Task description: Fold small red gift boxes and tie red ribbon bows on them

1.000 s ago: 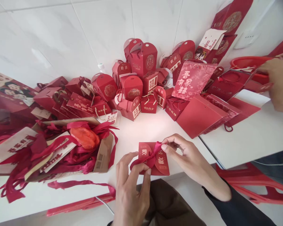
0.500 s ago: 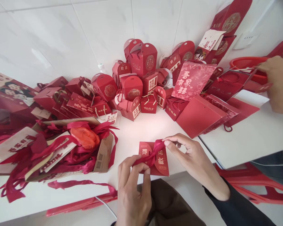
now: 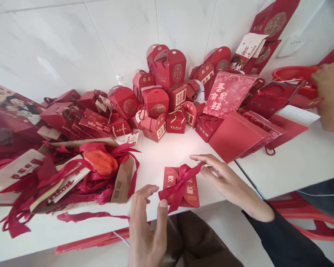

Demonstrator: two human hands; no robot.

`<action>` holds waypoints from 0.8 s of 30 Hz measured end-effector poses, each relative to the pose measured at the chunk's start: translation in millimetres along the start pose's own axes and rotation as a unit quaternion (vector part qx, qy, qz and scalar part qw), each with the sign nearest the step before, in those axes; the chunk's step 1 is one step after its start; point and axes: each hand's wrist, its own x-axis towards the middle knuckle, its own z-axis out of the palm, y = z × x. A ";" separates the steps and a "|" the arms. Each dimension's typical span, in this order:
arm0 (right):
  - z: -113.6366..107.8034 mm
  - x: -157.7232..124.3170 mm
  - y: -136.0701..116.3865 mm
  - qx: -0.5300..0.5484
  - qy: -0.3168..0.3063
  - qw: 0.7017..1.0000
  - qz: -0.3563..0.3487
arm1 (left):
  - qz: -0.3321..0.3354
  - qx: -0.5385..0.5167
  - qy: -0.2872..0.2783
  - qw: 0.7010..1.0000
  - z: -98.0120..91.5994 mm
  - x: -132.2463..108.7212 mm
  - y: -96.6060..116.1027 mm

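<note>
A small flat red gift box (image 3: 193, 196) with gold lettering lies near the front edge of the white table. Tied across it is a crimson ribbon (image 3: 180, 183), knotted in the middle with its tails spread out. To the box's left, my left hand (image 3: 147, 218) is open, thumb and fingers apart, holding nothing. My right hand (image 3: 219, 178) hovers at the box's upper right with fingers extended. Its fingers are close to one ribbon tail; whether they touch it I cannot tell.
A cardboard box (image 3: 124, 178) full of ribbons stands on the left, a loose ribbon (image 3: 91, 216) in front. Red gift boxes (image 3: 155, 101) pile along the wall. Red paper bags (image 3: 239, 135) lean at right. Another person's arm (image 3: 331, 100) is by a red basin (image 3: 295, 72).
Both hands have released the ribbon. My left hand has drawn back left and opened; my right fingers have straightened. The ribbon tails now lie spread over the box.
</note>
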 end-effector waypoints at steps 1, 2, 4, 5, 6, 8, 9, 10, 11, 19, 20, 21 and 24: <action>1.5 1.9 0.5 0.001 -0.016 1.000 -0.014 | 0.010 0.005 -0.007 1.000 0.4 3.8 -1.5; 3.3 3.5 0.4 0.008 -0.028 0.999 -0.025 | 0.024 0.006 -0.011 1.000 0.9 7.4 -3.1; 7.0 5.5 -1.3 0.030 -0.030 0.998 -0.042 | 0.047 -0.002 -0.012 0.999 1.8 12.4 -5.7; 8.4 5.9 -2.6 0.041 -0.022 0.998 -0.048 | 0.049 -0.009 -0.012 0.999 2.1 13.4 -6.4; 9.6 5.9 -4.0 0.050 -0.013 0.997 -0.051 | 0.041 -0.017 -0.013 0.999 2.3 13.4 -6.7; 10.7 5.0 -6.9 0.067 -0.004 0.997 -0.046 | 0.002 -0.033 -0.015 0.999 2.5 11.0 -5.6; 11.0 4.3 -8.5 0.081 -0.004 0.996 -0.037 | -0.025 -0.039 -0.016 0.999 2.7 9.1 -4.4; 11.1 3.4 -10.2 0.100 -0.005 0.995 -0.023 | -0.051 -0.047 -0.016 0.997 2.9 7.1 -3.0; 11.2 2.5 -12.1 0.126 -0.009 0.992 -0.004 | -0.074 -0.056 -0.014 0.996 3.2 5.3 -1.5; 15.0 0.6 -21.6 0.344 -0.071 0.927 0.133 | -0.093 -0.078 -0.011 0.993 2.5 2.7 -5.5; 15.7 1.8 -20.6 0.340 -0.059 0.928 0.141 | -0.080 -0.072 -0.015 0.994 1.9 3.1 -8.2; 16.4 3.0 -19.2 0.336 -0.043 0.929 0.148 | -0.068 -0.066 -0.020 0.995 1.3 3.3 -10.9; 18.0 6.1 -14.5 0.335 -0.007 0.930 0.152 | -0.062 -0.052 -0.023 0.996 0.4 3.4 -16.6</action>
